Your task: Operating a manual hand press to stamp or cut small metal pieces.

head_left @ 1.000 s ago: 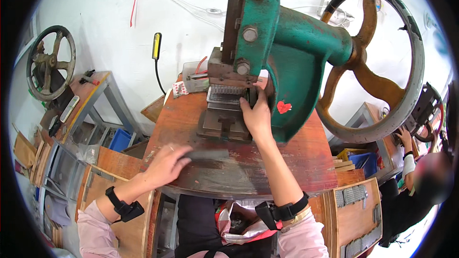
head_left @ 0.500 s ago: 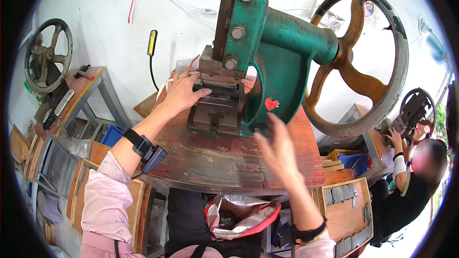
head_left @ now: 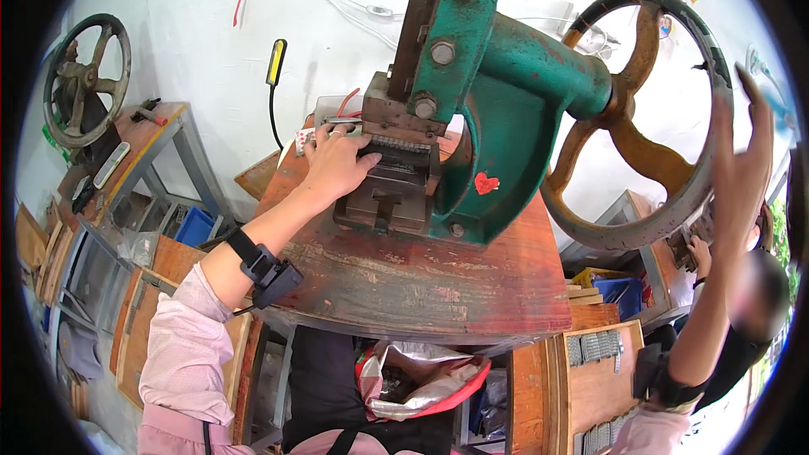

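Observation:
A green hand press (head_left: 514,131) with a red heart sticker stands on a worn wooden table. My left hand (head_left: 335,164) reaches to the left side of its steel die (head_left: 396,177). Thumb and fingers are bent together at the die's edge; what they hold there is too small to make out. A row of ridged grey metal (head_left: 403,144) shows under the ram block (head_left: 396,114). My right hand (head_left: 746,160) is raised at the right rim of the large handwheel (head_left: 640,232), fingers stretched out, holding nothing. Whether it touches the rim I cannot tell.
An open silver-lined bag (head_left: 455,388) lies at my lap, below the table edge (head_left: 404,320). Wooden trays with metal pieces flank me, one (head_left: 602,383) at right. A second handwheel (head_left: 88,80) stands far left. Another person (head_left: 733,337) works at the right.
My right hand has swung up and right from in front of the press to the handwheel's rim. My left hand stays at the die. The view has shifted slightly.

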`<state>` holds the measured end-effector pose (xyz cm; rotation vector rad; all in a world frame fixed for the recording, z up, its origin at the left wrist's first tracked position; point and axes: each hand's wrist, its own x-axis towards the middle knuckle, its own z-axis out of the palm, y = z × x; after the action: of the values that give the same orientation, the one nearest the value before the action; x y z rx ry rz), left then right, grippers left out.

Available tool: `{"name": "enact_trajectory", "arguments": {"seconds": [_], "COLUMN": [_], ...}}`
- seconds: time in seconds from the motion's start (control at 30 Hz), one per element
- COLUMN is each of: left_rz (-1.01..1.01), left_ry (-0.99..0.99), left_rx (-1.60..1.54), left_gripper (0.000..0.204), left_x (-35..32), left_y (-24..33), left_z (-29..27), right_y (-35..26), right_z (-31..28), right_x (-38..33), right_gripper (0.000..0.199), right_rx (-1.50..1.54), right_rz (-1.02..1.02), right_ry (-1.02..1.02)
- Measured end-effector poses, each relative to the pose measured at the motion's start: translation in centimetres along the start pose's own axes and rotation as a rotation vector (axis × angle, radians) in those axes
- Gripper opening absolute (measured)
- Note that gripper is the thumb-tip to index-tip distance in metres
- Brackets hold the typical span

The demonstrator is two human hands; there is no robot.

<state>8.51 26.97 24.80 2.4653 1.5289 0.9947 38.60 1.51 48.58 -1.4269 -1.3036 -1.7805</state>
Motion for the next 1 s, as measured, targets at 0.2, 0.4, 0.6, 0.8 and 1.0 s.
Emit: {"name": "enact_trajectory", "arguments": {"seconds": [0.2,0.4,0.6,0.8,1.0], "left_rz": [-0.038,-0.234,-0.463,-0.331,-0.340], "left_ry": [-0.049,-0.066,0.191,0.111,0.133], "left_rx": [-0.160,-0.283,-0.571,-1.010,-0.964], "left_gripper": [0.039,0.080,0.101,0.087,0.089], "left_x": [0.0,0.5,-0.6,-0.8,-0.8], "left_y": [-0.4,-0.7,-1.0,-1.5,-1.3], "left_z": [-0.2,0.2,2.6,3.1,3.2], "right_y": [2.9,7.4,1.3,-12.4,-1.0], "right_z": [5.9,10.9,4.4,2.9,0.8], "right_x": [7.7,10.3,4.4,-12.1,-8.6], "right_gripper": [0.052,0.034,0.044,0.051,0.026], "right_rx": [0.349,0.506,0.213,0.620,0.659], "right_rz": [0.508,0.546,0.657,1.068,0.755], "right_ry": [-0.708,-0.723,-0.460,0.385,-0.241]}}
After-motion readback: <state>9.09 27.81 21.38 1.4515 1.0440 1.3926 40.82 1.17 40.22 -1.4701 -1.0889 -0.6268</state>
